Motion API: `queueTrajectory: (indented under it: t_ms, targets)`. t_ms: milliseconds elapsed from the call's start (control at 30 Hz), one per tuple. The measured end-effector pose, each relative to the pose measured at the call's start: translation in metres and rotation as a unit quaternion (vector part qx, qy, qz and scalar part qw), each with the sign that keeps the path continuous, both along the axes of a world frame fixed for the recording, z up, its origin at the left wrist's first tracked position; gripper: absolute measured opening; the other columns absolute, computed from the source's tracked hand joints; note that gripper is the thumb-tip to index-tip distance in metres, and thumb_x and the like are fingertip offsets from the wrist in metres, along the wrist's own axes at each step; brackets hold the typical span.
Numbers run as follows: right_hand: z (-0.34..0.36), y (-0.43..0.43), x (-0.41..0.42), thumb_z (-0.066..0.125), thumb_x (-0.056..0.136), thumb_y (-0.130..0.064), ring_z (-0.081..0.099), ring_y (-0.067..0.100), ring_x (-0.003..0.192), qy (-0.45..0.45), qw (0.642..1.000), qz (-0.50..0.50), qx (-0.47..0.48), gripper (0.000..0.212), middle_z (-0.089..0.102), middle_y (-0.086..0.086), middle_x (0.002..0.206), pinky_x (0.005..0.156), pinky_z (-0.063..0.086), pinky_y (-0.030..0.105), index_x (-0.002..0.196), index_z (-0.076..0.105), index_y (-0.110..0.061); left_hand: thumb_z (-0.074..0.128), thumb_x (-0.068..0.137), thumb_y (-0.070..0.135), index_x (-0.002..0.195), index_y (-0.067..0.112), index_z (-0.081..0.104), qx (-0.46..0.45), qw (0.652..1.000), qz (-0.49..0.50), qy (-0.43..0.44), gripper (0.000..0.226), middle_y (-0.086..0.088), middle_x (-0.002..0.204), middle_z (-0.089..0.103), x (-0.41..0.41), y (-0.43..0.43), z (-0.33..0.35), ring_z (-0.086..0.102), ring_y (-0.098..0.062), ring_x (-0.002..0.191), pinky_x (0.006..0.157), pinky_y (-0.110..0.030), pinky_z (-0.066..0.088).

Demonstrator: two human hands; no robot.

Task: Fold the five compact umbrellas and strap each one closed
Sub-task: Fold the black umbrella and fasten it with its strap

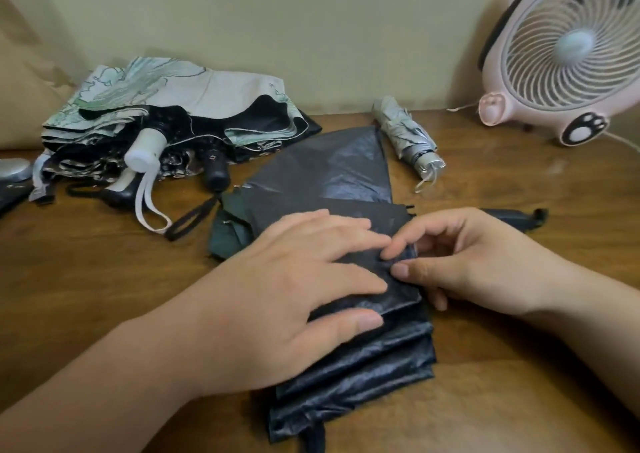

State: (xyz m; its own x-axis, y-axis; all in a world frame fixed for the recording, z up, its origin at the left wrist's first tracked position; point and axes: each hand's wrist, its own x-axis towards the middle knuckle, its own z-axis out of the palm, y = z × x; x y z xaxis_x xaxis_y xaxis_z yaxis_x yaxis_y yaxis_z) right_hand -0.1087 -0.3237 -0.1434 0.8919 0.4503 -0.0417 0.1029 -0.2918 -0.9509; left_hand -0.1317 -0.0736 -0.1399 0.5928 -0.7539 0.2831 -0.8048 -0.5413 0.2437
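Black umbrella [346, 175] lies unstrapped at centre frame on the wooden surface [104, 262], canopy partly pleated. Left hand [291, 293] presses the folds flat, fingers straight and released. Right hand [474, 262] pinches a fabric edge between thumb and forefinger, fingers curled. Silver umbrella [408, 137], rolled, lies upper centre. Loose umbrellas [173, 106] are heaped at upper left. Pink fan [568, 54] stands at upper right.

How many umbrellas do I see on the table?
4 clearly: dark umbrella under the left hand and right hand; silver umbrella near the fan; white-handled umbrella and black-handled umbrella heaped at left, maybe hiding more.
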Motion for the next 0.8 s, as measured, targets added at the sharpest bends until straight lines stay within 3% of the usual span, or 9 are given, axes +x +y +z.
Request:
queueTrajectory:
  t_ms: [100, 233, 300, 400, 467, 600, 667, 800]
  targets:
    - [0.001, -0.004, -0.001, 0.077, 0.075, -0.015, 0.055, 0.019, 0.042, 0.02, 1.0, 0.02, 0.004, 0.022, 0.057, 0.022, 0.061, 0.045, 0.035, 0.018, 0.097, 0.078, -0.015, 0.035, 0.107, 0.047, 0.103, 0.031, 0.075, -0.007, 0.999, -0.008, 0.031, 0.044, 0.021, 0.158, 0.04, 0.008, -0.004, -0.009, 0.021, 0.003, 0.151, 0.124, -0.027, 0.015]
    - [0.001, -0.006, 0.0, 0.081, 0.081, -0.005, 0.05, 0.026, 0.048, 0.048, 0.999, 0.012, -0.001, 0.019, 0.061, 0.017, 0.058, 0.042, 0.029, 0.021, 0.095, 0.076, -0.016, 0.051, 0.097, 0.053, 0.083, 0.034, 0.071, -0.025, 0.998, 0.024, 0.045, 0.031, 0.018, 0.156, 0.044, 0.011, -0.007, -0.017, 0.022, 0.007, 0.15, 0.124, -0.02, 0.012]
    - [0.0, -0.007, -0.001, 0.082, 0.081, -0.003, 0.05, 0.026, 0.051, 0.057, 0.998, -0.004, -0.008, 0.016, 0.062, 0.016, 0.059, 0.041, 0.027, 0.02, 0.089, 0.072, -0.013, 0.058, 0.092, 0.055, 0.094, 0.036, 0.063, -0.028, 0.998, 0.048, 0.029, 0.02, 0.016, 0.161, 0.036, 0.01, -0.009, -0.019, 0.013, 0.002, 0.154, 0.127, -0.027, 0.005]
    - [0.001, -0.009, -0.004, 0.077, 0.082, 0.003, 0.056, 0.018, 0.045, 0.07, 0.997, -0.014, -0.01, 0.016, 0.062, 0.015, 0.058, 0.039, 0.027, 0.017, 0.089, 0.067, -0.009, 0.05, 0.091, 0.069, 0.14, 0.039, 0.044, 0.019, 0.996, 0.086, -0.006, 0.058, 0.016, 0.17, 0.008, 0.009, -0.008, -0.025, -0.008, -0.004, 0.156, 0.128, -0.042, -0.002]
    - [0.003, -0.009, -0.007, 0.076, 0.082, 0.005, 0.057, 0.016, 0.045, 0.077, 0.997, -0.015, 0.005, 0.019, 0.063, 0.018, 0.061, 0.038, 0.022, 0.018, 0.093, 0.067, -0.008, 0.037, 0.092, 0.075, 0.157, 0.043, 0.023, 0.065, 0.993, 0.102, -0.003, 0.073, 0.018, 0.17, -0.006, 0.011, -0.008, -0.026, -0.016, -0.006, 0.155, 0.127, -0.048, -0.002]
    - [0.008, -0.009, -0.011, 0.079, 0.079, 0.006, 0.062, 0.021, 0.048, 0.057, 0.997, -0.021, 0.051, 0.024, 0.062, 0.032, 0.079, 0.046, 0.015, 0.029, 0.095, 0.073, -0.011, 0.026, 0.095, 0.079, 0.157, 0.052, 0.016, 0.103, 0.989, 0.102, 0.003, 0.068, 0.019, 0.169, -0.015, 0.01, -0.009, -0.025, -0.022, -0.01, 0.155, 0.125, -0.049, -0.007]
    - [0.01, -0.009, -0.013, 0.077, 0.081, 0.007, 0.06, 0.02, 0.043, 0.062, 0.998, 0.006, 0.031, 0.025, 0.062, 0.038, 0.083, 0.045, 0.021, 0.025, 0.094, 0.075, -0.015, 0.017, 0.095, 0.082, 0.154, 0.06, 0.005, 0.119, 0.988, 0.102, 0.011, 0.064, 0.022, 0.167, -0.021, 0.009, -0.011, -0.025, -0.027, -0.01, 0.153, 0.124, -0.047, -0.013]
    - [0.01, -0.014, -0.011, 0.074, 0.082, 0.009, 0.056, 0.018, 0.04, 0.089, 0.996, 0.024, -0.001, 0.023, 0.072, 0.023, 0.08, 0.04, 0.035, 0.015, 0.096, 0.073, -0.009, -0.001, 0.095, 0.08, 0.153, 0.062, 0.0, 0.139, 0.985, 0.106, 0.012, 0.061, 0.022, 0.165, -0.024, 0.009, -0.011, -0.027, -0.032, -0.009, 0.15, 0.122, -0.042, -0.023]
